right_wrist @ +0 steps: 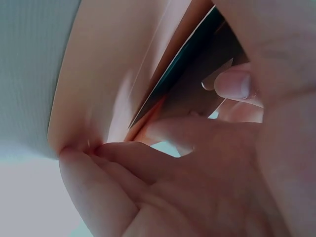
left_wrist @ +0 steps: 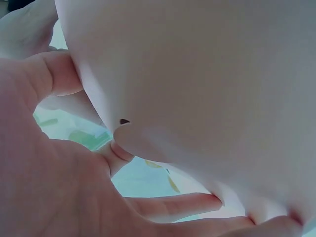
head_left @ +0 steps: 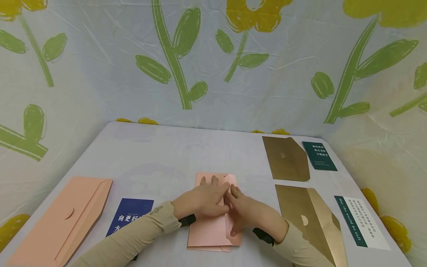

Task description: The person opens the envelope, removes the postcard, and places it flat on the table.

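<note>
A pink envelope point(head_left: 210, 231) lies upright on the table in front of me, its flap along the right side. My left hand point(head_left: 203, 198) rests on it with fingers spread, and its fingertips touch the paper point(left_wrist: 197, 89) in the left wrist view. My right hand point(head_left: 241, 207) is at the flap side, fingers fairly straight and tips touching the envelope near the left thumb and forefinger. Up close in the right wrist view, the fingertips meet the pink paper point(right_wrist: 103, 74). A dark green edge point(right_wrist: 185, 52) shows at the envelope's opening; what it belongs to is partly hidden.
To the left lie a larger pink envelope point(head_left: 56, 215) and a blue card point(head_left: 133, 207), partly covered by the left sleeve. On the right are two gold envelopes point(head_left: 283, 167) point(head_left: 297, 211), a dark green card point(head_left: 318, 154) and a white-and-green card point(head_left: 361, 218). Flowered cloth point(head_left: 267, 92) surrounds the table.
</note>
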`<state>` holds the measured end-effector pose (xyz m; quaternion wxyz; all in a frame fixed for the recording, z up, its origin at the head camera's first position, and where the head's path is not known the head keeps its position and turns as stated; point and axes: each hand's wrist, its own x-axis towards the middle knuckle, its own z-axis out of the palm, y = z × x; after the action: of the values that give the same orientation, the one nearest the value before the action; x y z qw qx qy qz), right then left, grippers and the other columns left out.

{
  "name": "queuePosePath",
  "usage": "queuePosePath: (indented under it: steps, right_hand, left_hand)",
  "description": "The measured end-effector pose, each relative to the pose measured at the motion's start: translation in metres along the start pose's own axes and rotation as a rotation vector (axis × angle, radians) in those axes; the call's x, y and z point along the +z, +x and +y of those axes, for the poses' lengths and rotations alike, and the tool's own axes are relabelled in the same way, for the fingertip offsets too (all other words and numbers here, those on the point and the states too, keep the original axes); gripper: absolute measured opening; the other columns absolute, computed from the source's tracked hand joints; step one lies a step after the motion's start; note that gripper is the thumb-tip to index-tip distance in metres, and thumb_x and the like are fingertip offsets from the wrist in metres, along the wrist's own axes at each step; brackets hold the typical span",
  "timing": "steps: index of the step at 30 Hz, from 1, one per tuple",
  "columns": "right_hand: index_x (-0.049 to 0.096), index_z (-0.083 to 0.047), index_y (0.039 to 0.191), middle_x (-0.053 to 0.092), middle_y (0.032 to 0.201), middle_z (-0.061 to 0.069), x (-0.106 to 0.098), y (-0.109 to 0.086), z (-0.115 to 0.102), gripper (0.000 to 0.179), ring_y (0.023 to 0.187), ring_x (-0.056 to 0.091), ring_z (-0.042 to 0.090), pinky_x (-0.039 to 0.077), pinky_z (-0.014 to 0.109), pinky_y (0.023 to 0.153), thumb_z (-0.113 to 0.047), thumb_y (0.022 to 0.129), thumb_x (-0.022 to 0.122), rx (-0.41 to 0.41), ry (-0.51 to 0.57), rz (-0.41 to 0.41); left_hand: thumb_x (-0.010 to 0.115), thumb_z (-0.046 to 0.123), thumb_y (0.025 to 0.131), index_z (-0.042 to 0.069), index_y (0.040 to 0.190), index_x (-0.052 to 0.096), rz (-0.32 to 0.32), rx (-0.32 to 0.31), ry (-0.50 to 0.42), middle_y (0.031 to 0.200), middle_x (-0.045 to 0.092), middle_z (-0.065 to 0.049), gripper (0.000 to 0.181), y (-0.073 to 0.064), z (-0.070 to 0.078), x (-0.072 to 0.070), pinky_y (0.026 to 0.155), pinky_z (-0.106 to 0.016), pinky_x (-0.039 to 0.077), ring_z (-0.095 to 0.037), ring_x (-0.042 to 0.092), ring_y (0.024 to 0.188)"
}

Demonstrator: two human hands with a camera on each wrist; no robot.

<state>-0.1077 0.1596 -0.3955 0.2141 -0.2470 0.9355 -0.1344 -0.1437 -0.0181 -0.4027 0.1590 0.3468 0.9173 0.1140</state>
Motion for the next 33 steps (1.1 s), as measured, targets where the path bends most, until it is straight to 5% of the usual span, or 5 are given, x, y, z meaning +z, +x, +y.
queuePosePath:
  steps: [4, 13, 20, 30, 33]
  right_hand:
    - [0.034, -0.005, 0.154, 0.016, 0.158, 0.032, -0.0009, -0.0016, 0.0006, 0.115, 0.147, 0.018, 0.044, 0.039, 0.052, 0.106, -0.036, 0.061, 0.095, 0.000, 0.011, -0.001]
    - [0.055, -0.012, 0.143, 0.016, 0.158, 0.031, -0.0012, -0.0013, 0.0019, 0.093, 0.146, 0.017, 0.046, 0.039, 0.054, 0.106, -0.033, 0.061, 0.095, -0.020, 0.033, -0.010]
    - [0.057, -0.010, 0.141, 0.017, 0.158, 0.032, -0.0006, 0.0004, 0.0014, 0.090, 0.146, 0.017, 0.047, 0.039, 0.053, 0.106, -0.033, 0.063, 0.095, -0.026, 0.036, -0.003]
    - [0.061, -0.009, 0.136, 0.017, 0.157, 0.032, -0.0042, -0.0001, 0.0019, 0.082, 0.145, 0.019, 0.046, 0.041, 0.051, 0.105, -0.034, 0.065, 0.094, -0.042, 0.044, -0.012]
    - [0.061, -0.010, 0.137, 0.017, 0.158, 0.030, -0.0062, -0.0001, 0.0044, 0.080, 0.145, 0.022, 0.044, 0.042, 0.050, 0.105, -0.036, 0.068, 0.092, -0.043, 0.053, -0.029]
  left_hand:
    - [0.051, 0.043, 0.094, 0.015, 0.134, 0.045, 0.011, -0.004, -0.003, 0.138, 0.042, -0.031, 0.049, -0.0010, 0.0013, -0.0013, 0.106, -0.060, 0.034, -0.055, 0.053, 0.114]
    - [0.054, 0.046, 0.094, 0.016, 0.132, 0.046, -0.012, -0.016, 0.027, 0.138, 0.041, -0.031, 0.050, 0.0001, 0.0041, -0.0016, 0.114, -0.061, 0.020, -0.058, 0.052, 0.113]
    - [0.055, 0.047, 0.093, 0.016, 0.130, 0.046, -0.009, -0.007, 0.048, 0.128, 0.046, -0.027, 0.049, 0.0006, 0.0037, -0.0019, 0.114, -0.062, 0.019, -0.043, 0.062, 0.088]
    - [0.052, 0.046, 0.093, 0.016, 0.137, 0.044, -0.020, -0.020, 0.011, 0.143, 0.037, -0.034, 0.053, 0.0000, 0.0019, -0.0022, 0.114, -0.062, 0.017, -0.055, 0.058, 0.106]
    - [0.053, 0.044, 0.093, 0.016, 0.133, 0.046, -0.017, -0.016, -0.003, 0.141, 0.039, -0.033, 0.050, -0.0003, 0.0020, -0.0030, 0.114, -0.063, 0.018, -0.051, 0.060, 0.100]
